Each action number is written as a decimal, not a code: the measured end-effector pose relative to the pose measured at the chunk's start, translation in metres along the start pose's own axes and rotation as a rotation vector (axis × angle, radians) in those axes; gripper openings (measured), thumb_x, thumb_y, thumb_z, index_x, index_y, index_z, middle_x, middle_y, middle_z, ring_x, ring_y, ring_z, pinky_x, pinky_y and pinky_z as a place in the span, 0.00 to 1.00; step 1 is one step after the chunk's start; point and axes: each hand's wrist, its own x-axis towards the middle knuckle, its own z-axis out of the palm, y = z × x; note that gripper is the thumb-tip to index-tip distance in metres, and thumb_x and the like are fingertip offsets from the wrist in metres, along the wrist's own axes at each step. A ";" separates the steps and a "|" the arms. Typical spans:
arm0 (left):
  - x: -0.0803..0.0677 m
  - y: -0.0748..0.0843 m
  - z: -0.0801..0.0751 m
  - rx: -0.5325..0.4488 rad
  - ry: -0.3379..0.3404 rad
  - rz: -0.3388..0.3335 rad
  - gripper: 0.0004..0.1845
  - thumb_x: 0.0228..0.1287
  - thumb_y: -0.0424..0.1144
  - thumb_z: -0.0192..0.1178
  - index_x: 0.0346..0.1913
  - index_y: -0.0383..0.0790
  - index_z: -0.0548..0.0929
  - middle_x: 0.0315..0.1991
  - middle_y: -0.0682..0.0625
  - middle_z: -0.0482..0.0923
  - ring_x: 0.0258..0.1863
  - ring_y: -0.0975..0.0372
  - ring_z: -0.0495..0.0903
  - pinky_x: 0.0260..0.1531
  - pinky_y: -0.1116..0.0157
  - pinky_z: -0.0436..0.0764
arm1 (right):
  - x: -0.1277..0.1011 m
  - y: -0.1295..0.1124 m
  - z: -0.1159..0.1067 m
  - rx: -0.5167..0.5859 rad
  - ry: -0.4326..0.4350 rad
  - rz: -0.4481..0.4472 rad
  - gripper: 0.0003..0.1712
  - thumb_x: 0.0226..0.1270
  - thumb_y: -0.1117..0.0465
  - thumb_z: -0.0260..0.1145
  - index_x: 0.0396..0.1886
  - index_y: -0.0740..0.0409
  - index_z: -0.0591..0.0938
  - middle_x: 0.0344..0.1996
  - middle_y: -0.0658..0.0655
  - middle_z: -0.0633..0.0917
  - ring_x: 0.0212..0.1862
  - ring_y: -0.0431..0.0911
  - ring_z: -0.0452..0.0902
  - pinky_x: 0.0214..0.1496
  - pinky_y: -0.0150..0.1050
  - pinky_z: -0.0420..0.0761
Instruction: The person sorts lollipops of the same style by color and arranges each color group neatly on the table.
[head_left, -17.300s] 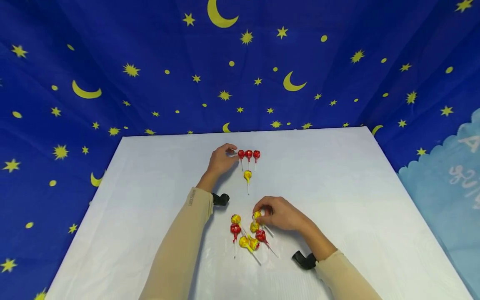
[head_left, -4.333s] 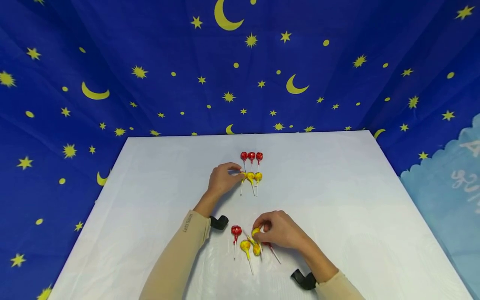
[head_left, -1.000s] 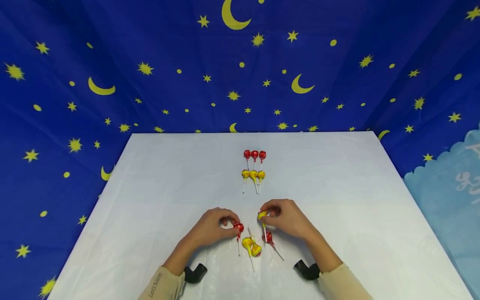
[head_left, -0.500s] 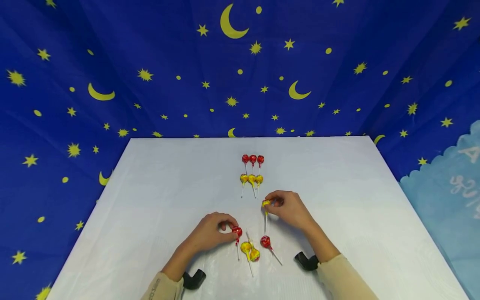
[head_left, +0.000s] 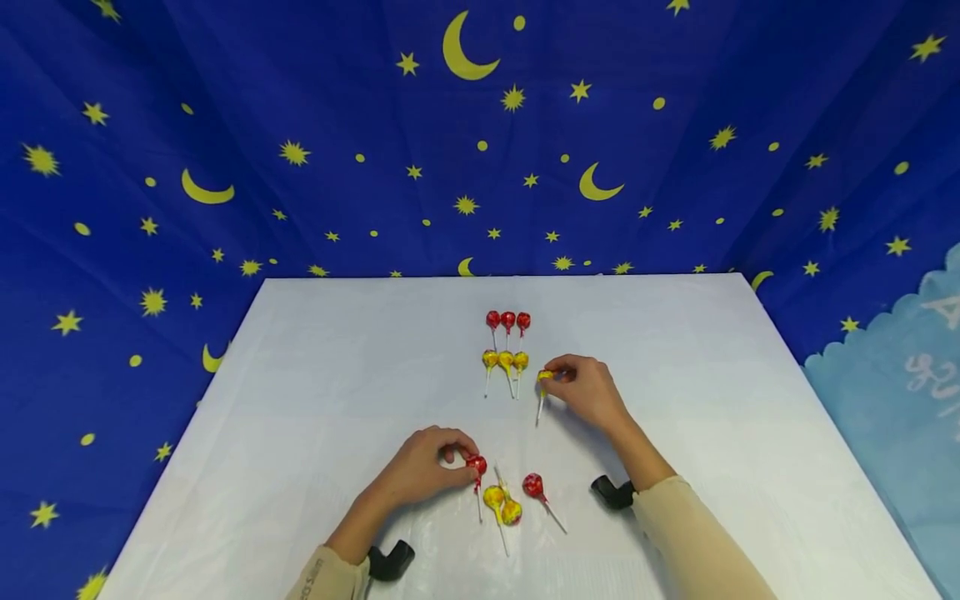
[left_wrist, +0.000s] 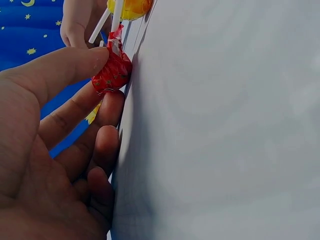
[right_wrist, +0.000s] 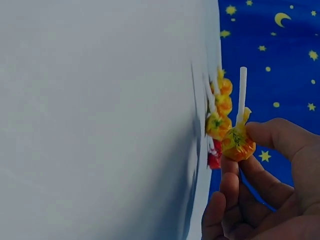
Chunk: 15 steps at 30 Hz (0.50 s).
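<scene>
My right hand [head_left: 588, 390] pinches a yellow lollipop [right_wrist: 238, 143] by its wrapped head, stick toward me, just right of the yellow row. That row is three yellow lollipops [head_left: 506, 360] side by side, with three red lollipops [head_left: 508, 320] lined up behind it. Nearer the front, my left hand [head_left: 427, 465] holds the head of a red lollipop [left_wrist: 113, 73] between thumb and fingers. Beside it lie two yellow lollipops [head_left: 493, 497], their heads touching and sticks pointing opposite ways. Another red lollipop [head_left: 533, 485] rests to their right, its stick slanting toward the front right.
The white table [head_left: 337, 358] reaches back to a blue curtain [head_left: 360, 100] with yellow moons and stars. A black wrist mount [head_left: 392, 560] sits at the left wrist and another black mount [head_left: 613, 492] at the right.
Over the last second my right hand has carried its yellow lollipop away from the front group, up beside the yellow row. My left hand stays at the red lollipop. Earlier, the yellow row grew to three.
</scene>
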 end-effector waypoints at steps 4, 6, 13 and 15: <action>0.001 0.000 0.001 -0.015 -0.001 0.014 0.10 0.55 0.51 0.70 0.40 0.59 0.84 0.29 0.58 0.77 0.30 0.63 0.72 0.32 0.64 0.70 | 0.007 0.003 -0.001 -0.026 0.018 0.015 0.14 0.56 0.52 0.73 0.40 0.53 0.86 0.32 0.50 0.83 0.33 0.45 0.75 0.33 0.41 0.73; 0.001 0.000 0.001 -0.021 0.002 0.014 0.10 0.55 0.51 0.70 0.40 0.59 0.84 0.29 0.58 0.77 0.30 0.64 0.72 0.32 0.64 0.70 | 0.011 0.003 -0.001 -0.030 0.018 0.020 0.15 0.56 0.53 0.73 0.41 0.54 0.86 0.32 0.51 0.83 0.34 0.45 0.75 0.32 0.41 0.74; -0.001 -0.002 0.000 -0.009 0.010 0.001 0.09 0.55 0.51 0.70 0.39 0.60 0.84 0.30 0.59 0.77 0.29 0.64 0.72 0.32 0.64 0.70 | 0.022 0.002 0.006 -0.039 0.021 0.014 0.15 0.57 0.53 0.72 0.41 0.54 0.86 0.33 0.51 0.84 0.33 0.46 0.75 0.32 0.41 0.74; -0.001 -0.002 0.001 -0.016 0.011 0.001 0.09 0.55 0.50 0.70 0.39 0.59 0.84 0.30 0.59 0.77 0.29 0.64 0.72 0.32 0.64 0.70 | 0.026 0.001 0.007 -0.042 0.026 0.007 0.15 0.56 0.53 0.72 0.42 0.55 0.86 0.32 0.51 0.84 0.33 0.46 0.75 0.32 0.41 0.73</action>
